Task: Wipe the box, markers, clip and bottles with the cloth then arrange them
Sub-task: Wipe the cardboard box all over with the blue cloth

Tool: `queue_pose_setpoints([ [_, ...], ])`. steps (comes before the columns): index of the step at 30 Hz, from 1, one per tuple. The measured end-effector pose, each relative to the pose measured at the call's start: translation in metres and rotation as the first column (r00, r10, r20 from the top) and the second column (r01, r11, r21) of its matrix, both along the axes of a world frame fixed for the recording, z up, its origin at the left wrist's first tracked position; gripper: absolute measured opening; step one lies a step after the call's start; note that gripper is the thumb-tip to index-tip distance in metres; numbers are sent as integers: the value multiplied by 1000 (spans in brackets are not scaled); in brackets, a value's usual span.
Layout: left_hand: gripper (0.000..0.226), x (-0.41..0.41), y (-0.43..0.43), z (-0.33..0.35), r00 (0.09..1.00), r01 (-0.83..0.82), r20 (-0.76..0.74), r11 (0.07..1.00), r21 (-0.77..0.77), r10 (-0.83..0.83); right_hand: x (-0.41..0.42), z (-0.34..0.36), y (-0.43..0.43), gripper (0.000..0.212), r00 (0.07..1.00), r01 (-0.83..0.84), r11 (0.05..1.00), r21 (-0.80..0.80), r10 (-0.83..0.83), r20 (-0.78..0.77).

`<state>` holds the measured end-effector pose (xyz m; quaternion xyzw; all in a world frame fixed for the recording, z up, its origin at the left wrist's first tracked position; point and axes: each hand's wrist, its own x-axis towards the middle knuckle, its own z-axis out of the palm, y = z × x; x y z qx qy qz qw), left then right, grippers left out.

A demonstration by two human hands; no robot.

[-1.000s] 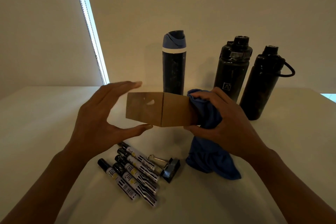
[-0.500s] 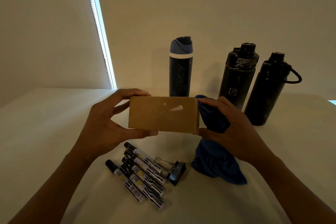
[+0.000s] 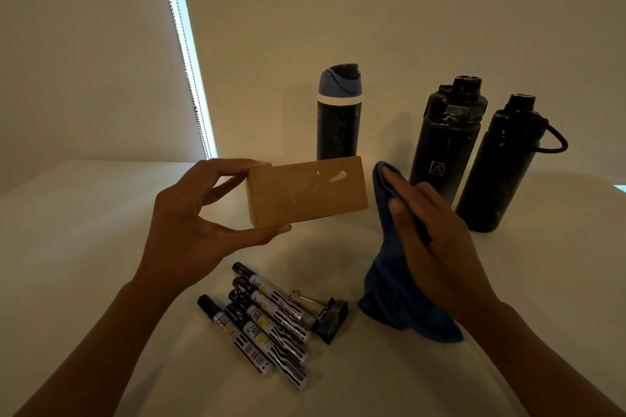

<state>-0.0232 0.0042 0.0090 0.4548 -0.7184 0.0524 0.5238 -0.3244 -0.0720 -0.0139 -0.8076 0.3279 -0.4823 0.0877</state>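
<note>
Three bottles (image 3: 443, 142) upright, upper right. One box (image 3: 306, 193), centre, pinched at its end by left hand (image 3: 200, 230); shallow pinch could let it drop on markers (image 3: 261, 318). One cloth (image 3: 396, 301), gripped by right hand (image 3: 440, 247), apart from box. One clip (image 3: 330, 315) beside markers.

Dim beige wall (image 3: 406, 10), white table (image 3: 67, 230), bright window strip (image 3: 189, 54) beside blind cord (image 3: 181, 54)

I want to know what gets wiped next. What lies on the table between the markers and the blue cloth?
The head view shows the black binder clip, its wire handles toward the markers, with bare table between it and the blue cloth.
</note>
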Motion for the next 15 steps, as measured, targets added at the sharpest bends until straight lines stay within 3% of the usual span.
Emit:
queue_pose_setpoints([
  [4, 85, 3, -2, -2, 996, -73, 56, 997, -36, 75, 6, -4, 10, 43, 995, -34, 989, -145, 21, -93],
  [9, 88, 1, 1, 0, 992, -116, 48, 991, -70, 119, 9, -6, 14, 49, 939, -5, 983, -184, -59, -338],
  [15, 86, 0, 3, 2, 993, -103, 51, 993, -49, 106, 11, -5, 16, 51, 917, 4, 977, -213, -89, -390],
])
